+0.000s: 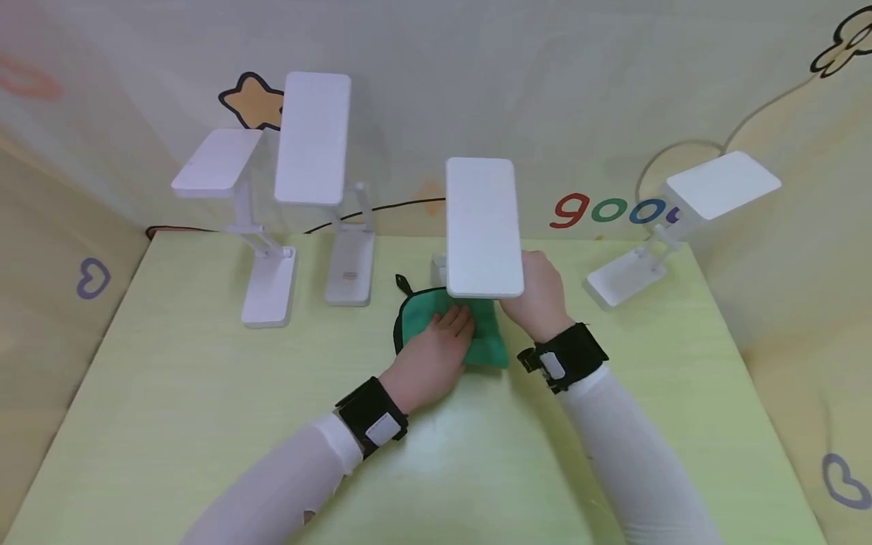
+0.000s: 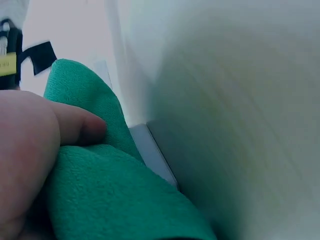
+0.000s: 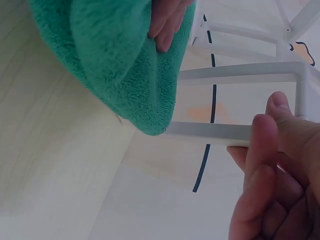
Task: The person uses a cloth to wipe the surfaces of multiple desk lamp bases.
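A green cloth (image 1: 489, 341) with black edging and a small black loop lies bunched under my left hand (image 1: 432, 363), at the base of a white folding stand. In the left wrist view, the thumb (image 2: 80, 122) presses into a fold of the cloth. My right hand (image 1: 541, 299) grips the stand's white frame arm (image 3: 220, 131) on its right side, with thumb and fingers around the bar. The stand's flat rectangular panel (image 1: 484, 227) stands above both hands and hides part of the right fingers in the head view. Cloth covers most of the stand's base.
Two more white folding stands (image 1: 269, 288) (image 1: 350, 269) stand at the back left of the light yellow-green table (image 1: 272, 393). Another stand (image 1: 627, 276) is at the back right. A printed curtain (image 1: 545, 91) hangs behind, with a dark cord (image 1: 409, 203) in front of it.
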Action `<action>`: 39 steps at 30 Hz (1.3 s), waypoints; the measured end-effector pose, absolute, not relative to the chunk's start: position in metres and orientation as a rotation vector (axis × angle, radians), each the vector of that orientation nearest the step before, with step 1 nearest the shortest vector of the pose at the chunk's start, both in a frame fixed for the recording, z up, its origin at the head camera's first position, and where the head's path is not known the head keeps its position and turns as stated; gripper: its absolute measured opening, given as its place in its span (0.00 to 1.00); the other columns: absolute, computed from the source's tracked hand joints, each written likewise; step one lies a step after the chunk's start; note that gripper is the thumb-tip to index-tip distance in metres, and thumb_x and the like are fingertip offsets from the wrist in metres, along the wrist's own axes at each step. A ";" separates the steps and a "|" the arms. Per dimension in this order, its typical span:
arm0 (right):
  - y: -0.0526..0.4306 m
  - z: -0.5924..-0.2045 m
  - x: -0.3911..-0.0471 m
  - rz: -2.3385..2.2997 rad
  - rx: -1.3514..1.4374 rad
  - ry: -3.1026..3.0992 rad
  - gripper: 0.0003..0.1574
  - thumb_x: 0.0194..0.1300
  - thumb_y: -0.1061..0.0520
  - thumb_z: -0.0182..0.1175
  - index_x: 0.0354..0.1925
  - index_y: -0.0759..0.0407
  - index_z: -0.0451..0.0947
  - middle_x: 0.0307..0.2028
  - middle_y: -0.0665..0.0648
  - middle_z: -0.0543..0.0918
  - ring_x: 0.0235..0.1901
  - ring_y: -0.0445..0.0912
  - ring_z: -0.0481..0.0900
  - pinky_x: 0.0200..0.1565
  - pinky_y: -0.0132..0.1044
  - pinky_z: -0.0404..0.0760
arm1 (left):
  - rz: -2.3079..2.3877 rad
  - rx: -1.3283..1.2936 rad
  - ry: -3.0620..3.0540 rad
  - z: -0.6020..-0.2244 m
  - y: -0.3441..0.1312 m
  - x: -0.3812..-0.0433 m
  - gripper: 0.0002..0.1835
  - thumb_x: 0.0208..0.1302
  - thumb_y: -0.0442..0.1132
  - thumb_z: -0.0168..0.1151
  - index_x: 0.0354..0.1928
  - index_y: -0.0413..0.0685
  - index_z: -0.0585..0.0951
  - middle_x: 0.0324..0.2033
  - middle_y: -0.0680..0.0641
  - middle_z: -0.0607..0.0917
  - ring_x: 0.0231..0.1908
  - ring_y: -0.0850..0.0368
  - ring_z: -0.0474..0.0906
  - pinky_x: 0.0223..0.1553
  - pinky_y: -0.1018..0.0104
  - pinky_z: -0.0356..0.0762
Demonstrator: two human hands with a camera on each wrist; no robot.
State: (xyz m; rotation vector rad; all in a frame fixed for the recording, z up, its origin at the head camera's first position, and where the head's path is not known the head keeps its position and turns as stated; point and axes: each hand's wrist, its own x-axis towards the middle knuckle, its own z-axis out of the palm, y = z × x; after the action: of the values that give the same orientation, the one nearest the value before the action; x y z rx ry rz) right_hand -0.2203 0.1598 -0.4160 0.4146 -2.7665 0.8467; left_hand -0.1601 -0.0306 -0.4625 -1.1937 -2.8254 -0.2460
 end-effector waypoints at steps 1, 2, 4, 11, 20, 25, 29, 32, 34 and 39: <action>0.161 -0.416 -0.220 0.852 0.414 -2.759 0.10 0.76 0.60 0.60 0.43 0.66 0.85 0.22 0.60 0.78 0.26 0.57 0.80 0.24 0.45 0.70 | -0.232 -1.206 -2.833 -0.461 -0.029 -0.160 0.30 0.74 0.38 0.67 0.71 0.27 0.74 0.69 0.30 0.77 0.70 0.36 0.74 0.67 0.45 0.76; 0.162 -0.416 -0.220 0.852 0.411 -2.758 0.10 0.77 0.60 0.61 0.43 0.66 0.85 0.22 0.59 0.78 0.26 0.57 0.80 0.24 0.45 0.70 | -0.234 -1.216 -2.846 -0.460 -0.027 -0.161 0.29 0.75 0.38 0.66 0.71 0.27 0.74 0.70 0.30 0.76 0.71 0.36 0.73 0.67 0.45 0.75; 0.164 -0.416 -0.220 0.865 0.399 -2.758 0.10 0.76 0.59 0.61 0.41 0.66 0.85 0.21 0.59 0.77 0.26 0.57 0.80 0.24 0.45 0.70 | -0.277 -1.219 -2.891 -0.458 -0.023 -0.169 0.29 0.76 0.37 0.63 0.73 0.28 0.72 0.72 0.32 0.75 0.72 0.38 0.72 0.69 0.47 0.74; 0.160 -0.421 -0.222 0.892 0.394 -2.786 0.12 0.76 0.57 0.61 0.36 0.64 0.83 0.23 0.59 0.80 0.26 0.55 0.79 0.27 0.45 0.74 | -0.612 -1.041 -2.950 -0.463 -0.016 -0.203 0.23 0.72 0.32 0.66 0.66 0.35 0.75 0.56 0.38 0.83 0.60 0.44 0.77 0.63 0.55 0.75; 0.159 -0.418 -0.222 0.909 0.399 -2.793 0.13 0.77 0.57 0.61 0.35 0.63 0.83 0.21 0.58 0.76 0.25 0.54 0.77 0.26 0.43 0.70 | -0.588 -1.029 -2.848 -0.478 -0.022 -0.195 0.27 0.72 0.35 0.67 0.69 0.36 0.75 0.60 0.38 0.84 0.66 0.42 0.75 0.72 0.53 0.68; 0.162 -0.416 -0.222 0.852 0.408 -2.799 0.11 0.77 0.59 0.61 0.40 0.65 0.85 0.21 0.58 0.77 0.26 0.56 0.79 0.24 0.44 0.70 | -0.633 -1.180 -2.905 -0.472 -0.032 -0.179 0.31 0.76 0.37 0.61 0.75 0.30 0.70 0.75 0.34 0.71 0.77 0.40 0.64 0.78 0.45 0.59; 0.164 -0.415 -0.222 0.855 0.405 -2.799 0.10 0.75 0.59 0.63 0.40 0.66 0.84 0.21 0.58 0.75 0.25 0.56 0.78 0.24 0.43 0.69 | -0.786 -1.227 -2.861 -0.477 -0.035 -0.185 0.29 0.75 0.34 0.58 0.75 0.32 0.71 0.74 0.35 0.73 0.74 0.42 0.69 0.74 0.48 0.66; 0.165 -0.414 -0.221 0.889 0.394 -2.797 0.10 0.74 0.58 0.65 0.41 0.66 0.85 0.21 0.59 0.77 0.25 0.56 0.78 0.25 0.45 0.71 | -0.885 -1.197 -2.805 -0.478 -0.033 -0.196 0.24 0.73 0.32 0.59 0.69 0.36 0.75 0.62 0.39 0.83 0.62 0.48 0.78 0.63 0.55 0.76; 0.164 -0.414 -0.221 0.894 0.390 -2.801 0.10 0.74 0.57 0.65 0.43 0.65 0.86 0.24 0.60 0.81 0.27 0.56 0.79 0.27 0.46 0.76 | -0.912 -1.141 -2.804 -0.479 -0.031 -0.204 0.21 0.73 0.32 0.63 0.65 0.39 0.76 0.53 0.41 0.85 0.53 0.49 0.79 0.55 0.57 0.79; 0.163 -0.414 -0.221 0.887 0.374 -2.813 0.13 0.76 0.55 0.63 0.45 0.65 0.86 0.30 0.63 0.87 0.29 0.56 0.83 0.32 0.51 0.84 | -0.840 -0.978 -2.913 -0.471 -0.024 -0.210 0.19 0.73 0.34 0.67 0.62 0.37 0.79 0.49 0.39 0.86 0.53 0.45 0.80 0.58 0.54 0.78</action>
State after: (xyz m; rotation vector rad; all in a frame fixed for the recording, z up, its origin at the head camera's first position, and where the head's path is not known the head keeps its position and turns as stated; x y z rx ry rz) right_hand -0.2209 0.1630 -0.4144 0.3735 -2.8131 0.8874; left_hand -0.2096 -0.0239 -0.4711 -0.9775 -2.9125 -0.8395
